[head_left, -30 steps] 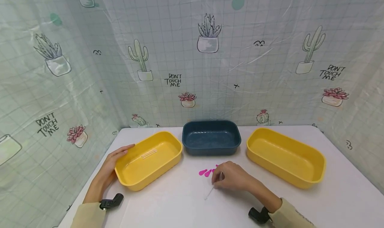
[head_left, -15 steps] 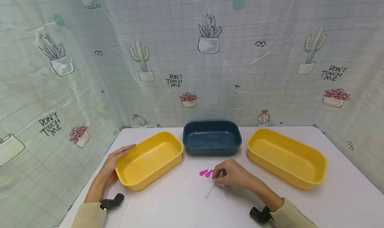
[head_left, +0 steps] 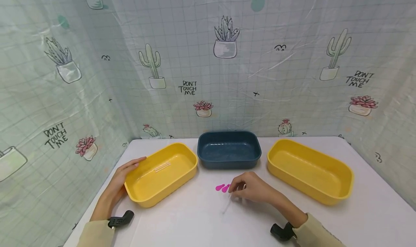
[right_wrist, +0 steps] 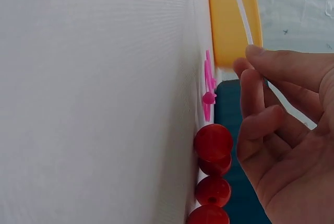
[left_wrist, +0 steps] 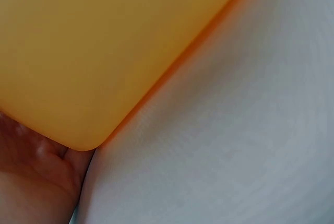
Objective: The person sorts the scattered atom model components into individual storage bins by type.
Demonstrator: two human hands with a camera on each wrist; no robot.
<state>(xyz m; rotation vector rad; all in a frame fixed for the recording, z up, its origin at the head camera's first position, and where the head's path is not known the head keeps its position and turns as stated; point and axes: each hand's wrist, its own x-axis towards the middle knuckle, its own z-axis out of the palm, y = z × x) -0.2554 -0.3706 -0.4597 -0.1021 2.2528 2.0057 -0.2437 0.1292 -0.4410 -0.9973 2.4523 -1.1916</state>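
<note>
My right hand (head_left: pixel 251 187) pinches a thin white stick (right_wrist: pixel 241 10) between thumb and fingertips, just above the table. In the right wrist view the stick has a small crosspiece near its far end. Beside the fingers lie small pink spoon-shaped pieces (head_left: pixel 222 187), partly hidden by the hand in the head view. Several red balls (right_wrist: pixel 213 142) show below them in the right wrist view; the hand hides them from the head view. My left hand (head_left: pixel 122 174) rests along the outer end of the left yellow tray (head_left: pixel 169 185), fingers extended at its rim.
A few thin pale sticks (head_left: pixel 162 167) lie inside the left yellow tray. The dark blue tray (head_left: pixel 229 165) stands at the back middle. Another yellow tray (head_left: pixel 302 183) sits at the right. A patterned curtain (head_left: pixel 234 77) surrounds the white table (head_left: pixel 182 221).
My right hand has shifted slightly away from me and covers more of the pink pieces. The white stick stays pinched and has moved a little with it. My left hand stays in place.
</note>
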